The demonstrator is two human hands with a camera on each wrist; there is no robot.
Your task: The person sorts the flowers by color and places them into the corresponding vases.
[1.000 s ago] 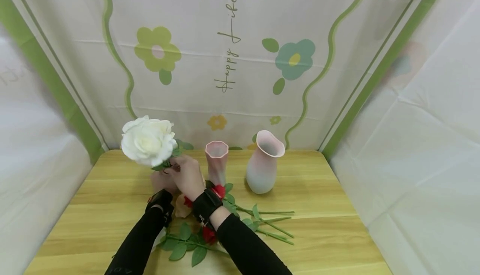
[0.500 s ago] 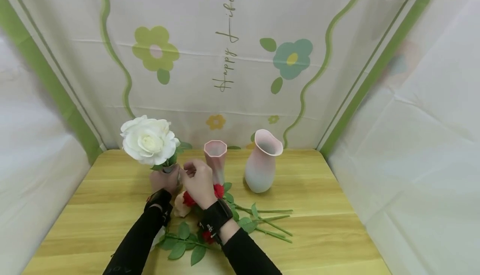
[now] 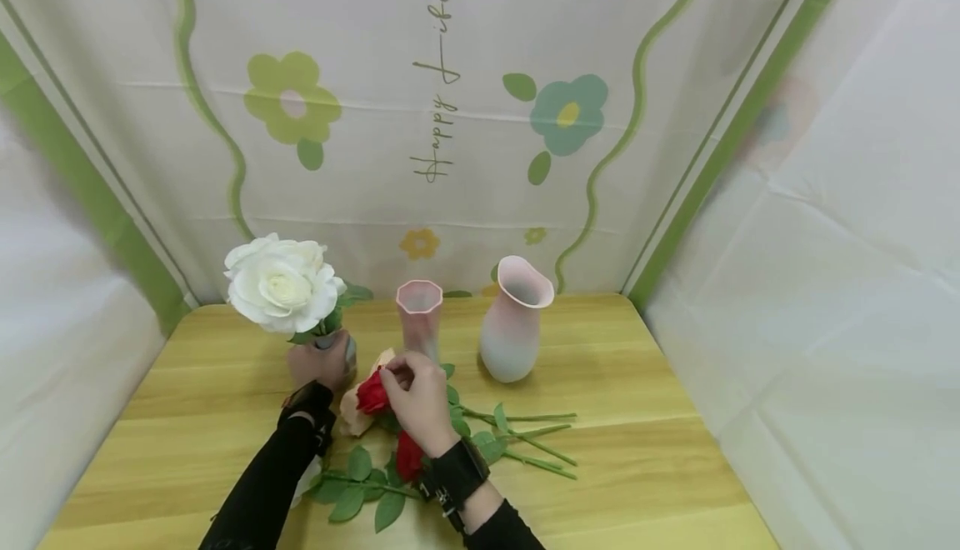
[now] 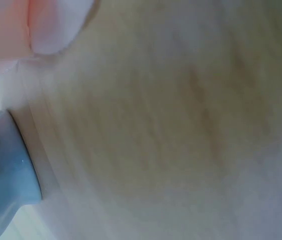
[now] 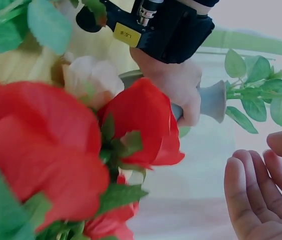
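Note:
My left hand (image 3: pixel 321 362) grips a grey-blue vase (image 5: pixel 213 102) around its neck, at the left of the table. A large white rose (image 3: pixel 281 285) stands in that vase, its leafy stem (image 5: pixel 261 93) coming out of the mouth. My right hand (image 3: pixel 420 400) hangs over the pile of flowers, thumb and index fingertips close to a red rose (image 3: pixel 371 394) in the head view. The right wrist view shows its fingers (image 5: pixel 266 192) loosely bent, with nothing between them. Beside that rose lies a peach rose (image 3: pixel 352 413), and another red rose (image 3: pixel 408 456) is below.
A narrow pink faceted vase (image 3: pixel 420 317) stands behind the flowers. To its right is a wider pink-and-white vase (image 3: pixel 512 337) with a flared mouth. Several green stems (image 3: pixel 536 433) point right across the wooden table (image 3: pixel 637 467). A printed cloth (image 3: pixel 360 158) rises behind.
My right hand has left the white rose's stem and come down and right to the red roses. The left hand stays on the vase. The head view has shifted slightly.

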